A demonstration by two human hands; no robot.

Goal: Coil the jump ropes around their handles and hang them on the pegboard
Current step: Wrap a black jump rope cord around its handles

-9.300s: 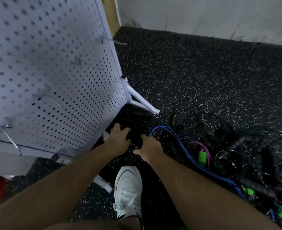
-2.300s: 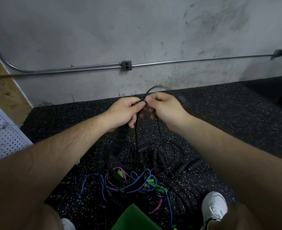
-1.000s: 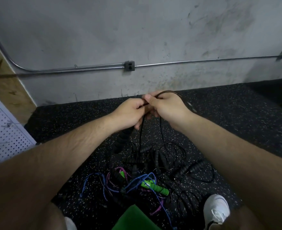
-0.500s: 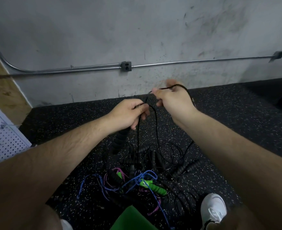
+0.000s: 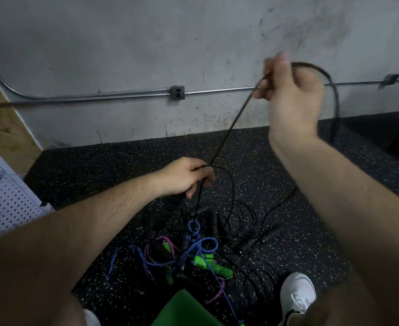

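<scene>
My left hand (image 5: 185,176) grips the top of a black ribbed jump-rope handle (image 5: 171,204) that hangs below it. Its thin black cord (image 5: 231,124) runs taut up to my right hand (image 5: 290,97), raised high at the right, which pinches the cord; beyond the fingers the cord arcs over and drops down the right side. A tangled pile of ropes (image 5: 193,250) lies on the floor below: black cords and handles, a blue rope, a pink cord, green handles (image 5: 213,267). A corner of the white pegboard (image 5: 3,196) shows at the left edge.
Black speckled rubber floor (image 5: 99,165) meets a grey concrete wall with a metal conduit and an outlet box (image 5: 177,92). My white shoe (image 5: 297,295) stands at the lower right beside the pile. A green thing (image 5: 184,311) fills the bottom middle. Wooden boarding rises at the far left.
My right hand has pulled up and to the right, away from my left, drawing the black cord out taut. My left hand has dropped a little with the handle.
</scene>
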